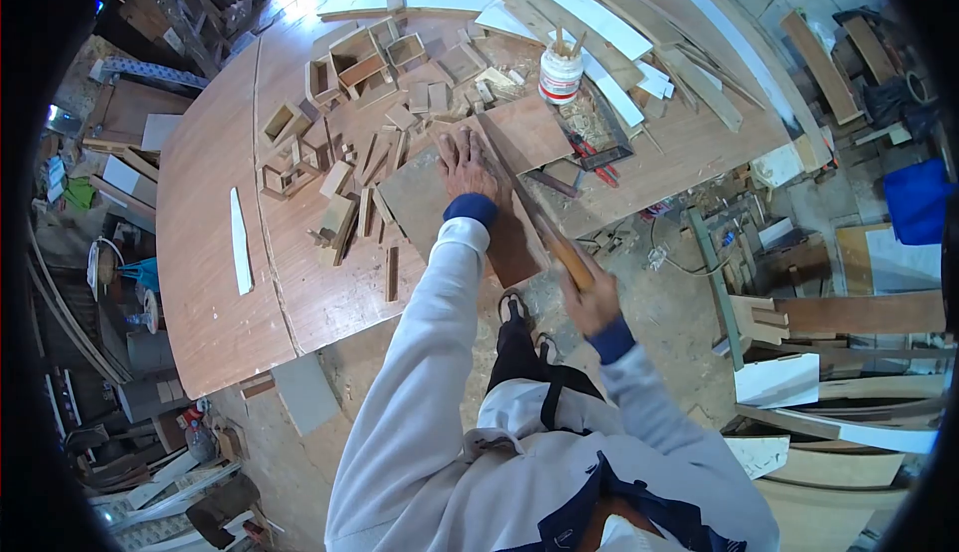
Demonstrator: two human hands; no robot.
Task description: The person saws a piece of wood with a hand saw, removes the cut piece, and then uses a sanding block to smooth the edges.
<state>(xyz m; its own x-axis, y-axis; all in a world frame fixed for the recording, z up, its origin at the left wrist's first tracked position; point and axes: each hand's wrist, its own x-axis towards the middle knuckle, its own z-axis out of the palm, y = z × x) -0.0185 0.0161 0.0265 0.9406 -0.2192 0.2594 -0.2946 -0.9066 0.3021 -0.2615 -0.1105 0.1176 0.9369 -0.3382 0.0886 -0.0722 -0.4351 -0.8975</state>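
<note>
My left hand (pixel 467 164) lies flat with its fingers spread on a wooden board (pixel 420 197) at the table's near edge. To its right, my right hand (pixel 591 299) is wrapped round the wooden handle (pixel 569 257) of a long, narrow saw-like tool. The tool's blade (pixel 521 192) runs up and left from the handle, along a brown panel (pixel 529 132). Red-handled pliers (pixel 597 164) and a dark metal-edged piece lie right of the panel. A white jar (pixel 560 74) with sticks in it stands behind them.
Small wooden boxes (pixel 358 57) and offcuts lie on the table (pixel 205 252) to the left. Long curved strips (pixel 589 12) are piled at the back. Stacked boards (pixel 859 312) stand on the floor at right. My sandalled feet show below the table edge.
</note>
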